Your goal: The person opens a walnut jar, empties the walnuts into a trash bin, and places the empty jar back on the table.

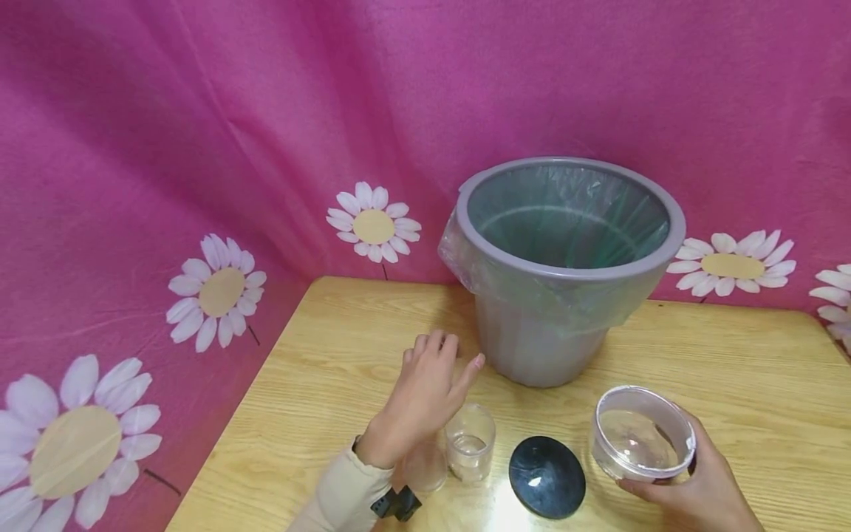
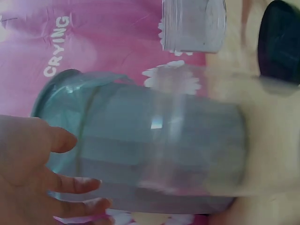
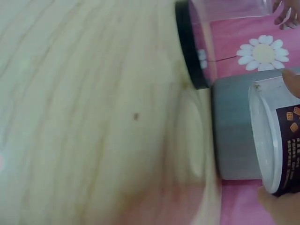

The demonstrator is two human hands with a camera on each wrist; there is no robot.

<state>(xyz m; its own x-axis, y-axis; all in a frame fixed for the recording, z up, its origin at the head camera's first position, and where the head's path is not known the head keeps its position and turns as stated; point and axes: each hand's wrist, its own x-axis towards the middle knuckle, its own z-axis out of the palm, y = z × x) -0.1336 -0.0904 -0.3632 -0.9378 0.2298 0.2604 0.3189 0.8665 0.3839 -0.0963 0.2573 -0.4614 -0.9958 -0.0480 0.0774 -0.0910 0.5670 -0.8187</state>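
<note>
My left hand (image 1: 425, 388) hovers over the table in front of the bin, fingers apart and loosely bent, holding nothing. Under its wrist stand a clear cup (image 1: 480, 462) and a second clear container (image 1: 428, 473), partly covered by the sleeve. On the right side, my right hand (image 1: 708, 473) grips a wide clear plastic tub (image 1: 614, 462), tilted with its round mouth facing up. The right wrist view shows a dark printed label (image 3: 289, 140) on this tub. Between the hands lies a round black lid (image 1: 547, 476).
A grey bin (image 1: 532, 336) lined with a thin clear bag (image 1: 459, 255) stands at the back of the wooden table (image 1: 299, 414). Behind and to the left hangs a pink cloth (image 1: 266, 111) with white daisies.
</note>
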